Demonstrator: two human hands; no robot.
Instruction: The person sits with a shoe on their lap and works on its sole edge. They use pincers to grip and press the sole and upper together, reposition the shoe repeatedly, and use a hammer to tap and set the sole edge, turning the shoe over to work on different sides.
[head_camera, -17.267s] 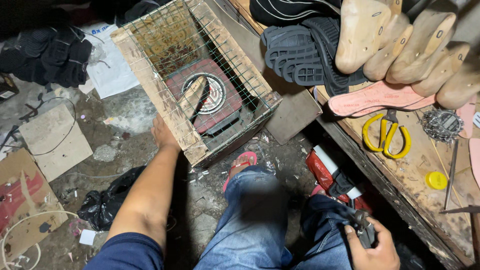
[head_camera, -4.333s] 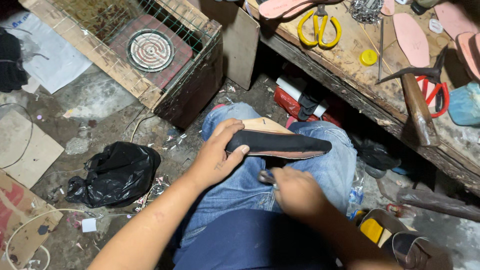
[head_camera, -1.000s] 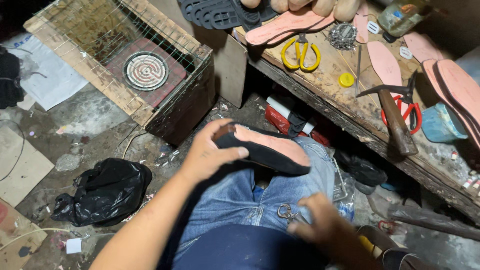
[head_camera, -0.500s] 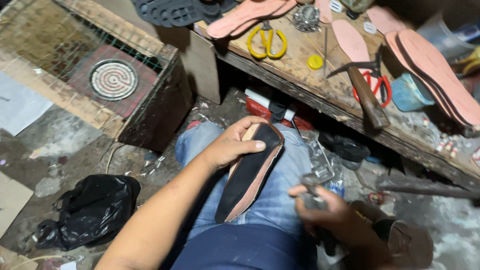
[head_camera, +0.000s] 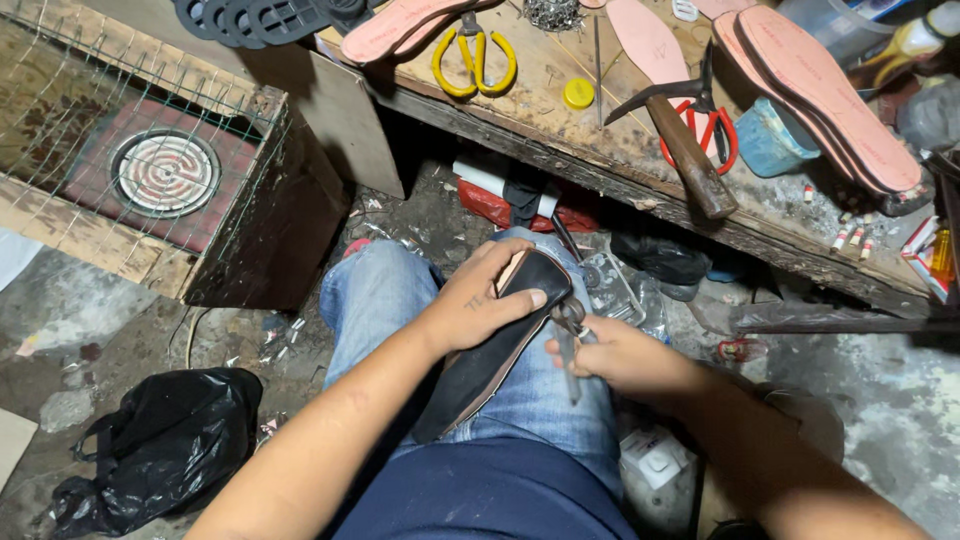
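My left hand (head_camera: 478, 302) presses down on a black shoe upper with a tan sole edge (head_camera: 487, 350), which lies lengthwise on my lap over blue jeans (head_camera: 375, 295). The thumb and fingers wrap its toe end. Just to its right, my right hand (head_camera: 612, 355) grips metal pincers (head_camera: 570, 335), whose jaws touch the shoe's edge near the toe.
A wooden workbench (head_camera: 600, 130) runs across the top with a hammer (head_camera: 680, 145), yellow scissors (head_camera: 475, 55), red scissors (head_camera: 712, 135), pink insoles (head_camera: 830, 95) and a blue cup (head_camera: 768, 138). A wire-covered wooden box with a coil heater (head_camera: 165, 172) stands left; a black plastic bag (head_camera: 150, 445) lies on the floor.
The shoe has been turned from crosswise to lengthwise on my lap. My right hand has come up with the pincers to the shoe's toe edge. The view has swung left.
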